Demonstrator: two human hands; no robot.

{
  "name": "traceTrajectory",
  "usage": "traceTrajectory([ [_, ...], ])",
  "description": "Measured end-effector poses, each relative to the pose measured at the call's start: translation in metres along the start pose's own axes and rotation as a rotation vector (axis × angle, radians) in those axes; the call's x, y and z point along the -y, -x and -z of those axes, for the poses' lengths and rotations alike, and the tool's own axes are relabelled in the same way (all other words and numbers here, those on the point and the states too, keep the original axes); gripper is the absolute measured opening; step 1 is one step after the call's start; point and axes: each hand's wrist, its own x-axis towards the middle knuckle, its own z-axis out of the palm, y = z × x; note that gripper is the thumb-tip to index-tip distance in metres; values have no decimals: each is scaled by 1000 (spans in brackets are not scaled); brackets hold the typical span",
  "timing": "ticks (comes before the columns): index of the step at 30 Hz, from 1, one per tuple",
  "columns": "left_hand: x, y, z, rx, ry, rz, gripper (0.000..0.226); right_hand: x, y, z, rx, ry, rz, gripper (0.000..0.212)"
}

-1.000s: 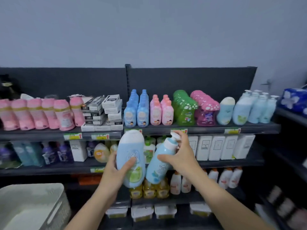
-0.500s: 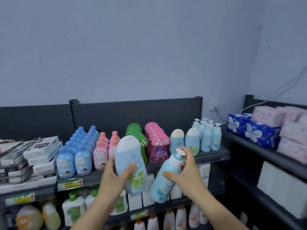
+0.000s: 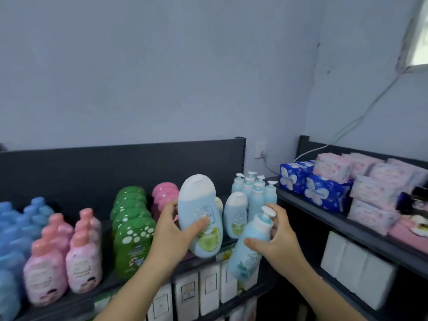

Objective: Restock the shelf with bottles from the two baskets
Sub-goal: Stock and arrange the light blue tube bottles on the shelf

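1. Right up front: gripping a flat blue bottle [image 3: 200, 212] in the left hand [image 3: 171, 237], thumb across the label, fingers curled behind. Held upright, white cap on top, before the top shelf [image 3: 106, 283].
2. Clutching a pump bottle [image 3: 250, 249] in the right hand [image 3: 278, 246], fingers wrapped round the neck, thumb on the body. Tilted, and just beside the flat one, a little lower.
3. Under both hands, a row of white boxes [image 3: 208, 286].
4. Along the top shelf: blue bottles [image 3: 14, 239], pink bottles [image 3: 60, 267], green spotted bottles [image 3: 134, 242].
5. Behind the left hand, pink caps [image 3: 164, 195], probably more bottles, too blurred to call.
6. Further back, a matching flat bottle [image 3: 236, 214] and a cluster of pump bottles [image 3: 254, 193].
7. Far right, blue tissue packs [image 3: 308, 184] beside pink packs [image 3: 370, 181].
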Motion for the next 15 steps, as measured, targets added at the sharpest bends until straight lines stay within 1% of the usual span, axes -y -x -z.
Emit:
traceTrajectory([
  [2,3,-18,-11,36,0,-11,55,-6,-13,6,-38,12,4,80],
  [8,18,-51,-43,111,4,-26,53,-23,-41,28,-89,60,4,78],
  [13,24,-70,-72,112,-30,-60,52,-43,-72,53,-135,105,3,77],
  [15,26,-76,-85,106,-39,-55,53,-55,-88,63,-147,134,3,80],
])
